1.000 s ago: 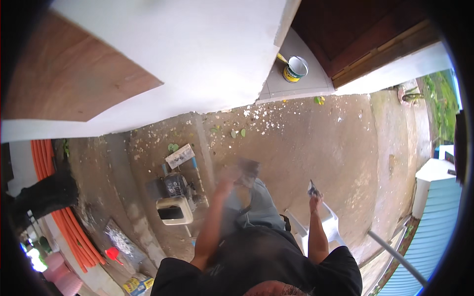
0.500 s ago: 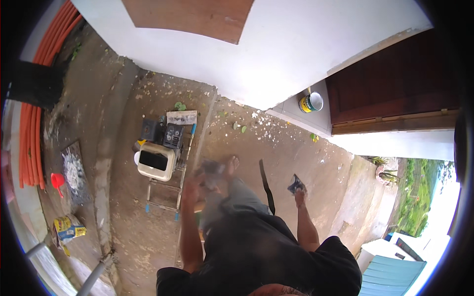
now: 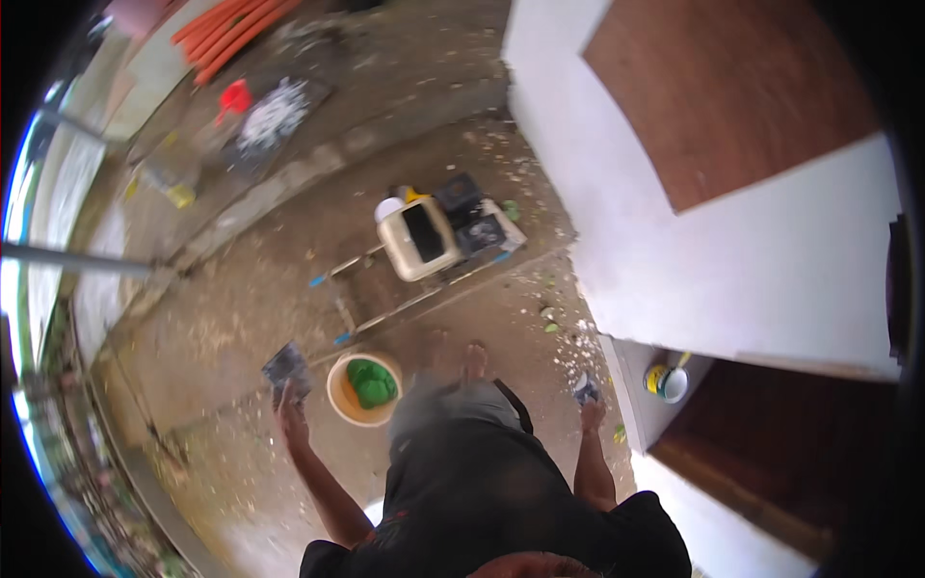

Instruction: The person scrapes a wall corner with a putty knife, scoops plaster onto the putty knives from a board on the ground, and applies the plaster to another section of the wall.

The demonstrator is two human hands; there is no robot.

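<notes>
My left hand point(image 3: 291, 420) grips a dark, flat rectangular plate point(image 3: 285, 368) with greyish smears, held out to the left. My right hand point(image 3: 592, 416) is closed around a small dark flat blade point(image 3: 584, 387) with pale smears, out to the right; its exact kind is too small to tell. Between my left hand and my legs stands a peach-coloured bucket point(image 3: 334, 393), and something bright green point(image 3: 372, 382) is inside it. No hand touches the bucket.
Ahead, a metal ladder point(image 3: 390, 314) bears a cream container point(image 3: 393, 243) and dark boxes point(image 3: 459, 197). A paint can point(image 3: 667, 382) stands on the ledge by the white wall point(image 3: 752, 270). Farther left lie a white-smeared board point(image 3: 275, 118), a red scoop point(image 3: 234, 98) and orange pipes point(image 3: 236, 34).
My view and body have turned left. The left hand has swung outward with the plate, bringing the bucket fully into sight. The right hand still holds its blade.
</notes>
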